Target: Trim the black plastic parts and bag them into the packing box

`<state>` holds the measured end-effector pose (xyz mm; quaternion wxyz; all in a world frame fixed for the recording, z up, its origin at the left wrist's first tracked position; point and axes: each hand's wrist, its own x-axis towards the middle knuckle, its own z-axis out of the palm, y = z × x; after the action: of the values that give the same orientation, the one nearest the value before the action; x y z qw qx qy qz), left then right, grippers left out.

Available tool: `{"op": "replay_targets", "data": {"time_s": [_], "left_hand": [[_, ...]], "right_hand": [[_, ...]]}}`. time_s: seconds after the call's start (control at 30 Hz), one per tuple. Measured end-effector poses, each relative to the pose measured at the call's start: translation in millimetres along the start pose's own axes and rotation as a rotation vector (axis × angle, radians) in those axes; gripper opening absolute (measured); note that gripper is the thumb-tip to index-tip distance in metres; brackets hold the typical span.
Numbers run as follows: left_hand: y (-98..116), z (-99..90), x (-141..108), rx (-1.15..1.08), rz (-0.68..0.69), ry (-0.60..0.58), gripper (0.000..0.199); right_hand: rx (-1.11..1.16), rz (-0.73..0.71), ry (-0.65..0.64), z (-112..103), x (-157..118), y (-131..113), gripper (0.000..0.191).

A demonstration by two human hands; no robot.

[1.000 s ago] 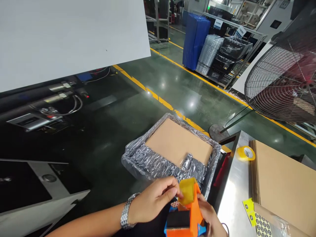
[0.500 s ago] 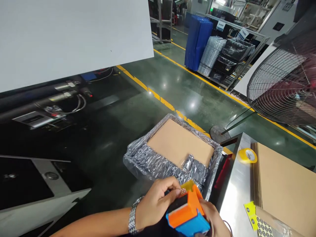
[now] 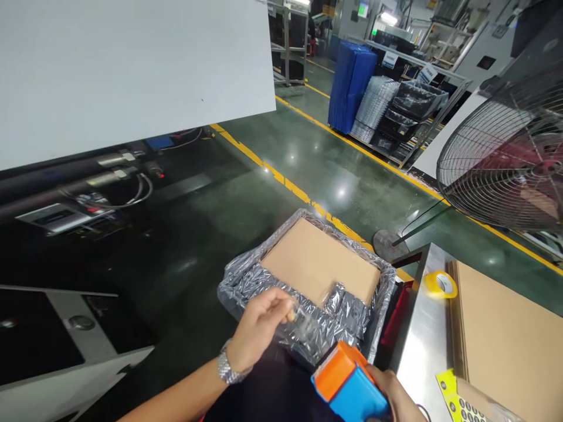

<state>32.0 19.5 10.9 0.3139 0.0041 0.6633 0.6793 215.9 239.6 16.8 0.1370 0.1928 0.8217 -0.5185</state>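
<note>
One metal desk (image 3: 420,337) ran along the right side of a green floor (image 3: 316,152), which was marked with worn yellow lines (image 3: 253,153) and shone with reflected lights. A large white panel (image 3: 132,70) filled the upper left, blocking the room behind it, with metal cylinders (image 3: 108,177) and cables in the dark space below.

On the desk lay a yellow tape roll (image 3: 433,285), a stack of cardboard (image 3: 510,334) and a yellow label sheet (image 3: 447,390). A caged fan (image 3: 492,158) stood beyond, covering part of the far right; farther back, blue sheets (image 3: 352,88) leaned beside clear trays (image 3: 373,108) on a cart.

Near the desk sat a plastic-lined bin (image 3: 235,287) holding a cardboard sheet (image 3: 316,255) and dark wrapped pieces (image 3: 355,310). Over its near edge, the right hand (image 3: 396,394) gripped an orange and blue tape dispenser (image 3: 347,384), hiding that corner. The left hand (image 3: 256,328), wearing a metal watch (image 3: 229,363), pinched a clear strip (image 3: 307,328) between thumb and forefinger, above the wrapped pieces.
</note>
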Motion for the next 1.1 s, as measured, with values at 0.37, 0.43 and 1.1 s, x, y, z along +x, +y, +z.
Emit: {"op": "replay_targets", "data": {"time_s": [0.37, 0.43, 1.1], "left_hand": [[-22, -47.4, 6, 0.445, 0.268, 0.316, 0.024], [-33, -54.6, 5, 0.512, 0.37, 0.334, 0.025], [-43, -230.7, 18, 0.231, 0.638, 0.917, 0.012]], "right_hand": [[-0.203, -0.167, -0.39, 44, 115, -22, 0.037], [-0.417, -0.144, -0.371, 70, 139, -35, 0.036], [-0.623, -0.983, 0.367, 237, 275, -48, 0.047]]}}
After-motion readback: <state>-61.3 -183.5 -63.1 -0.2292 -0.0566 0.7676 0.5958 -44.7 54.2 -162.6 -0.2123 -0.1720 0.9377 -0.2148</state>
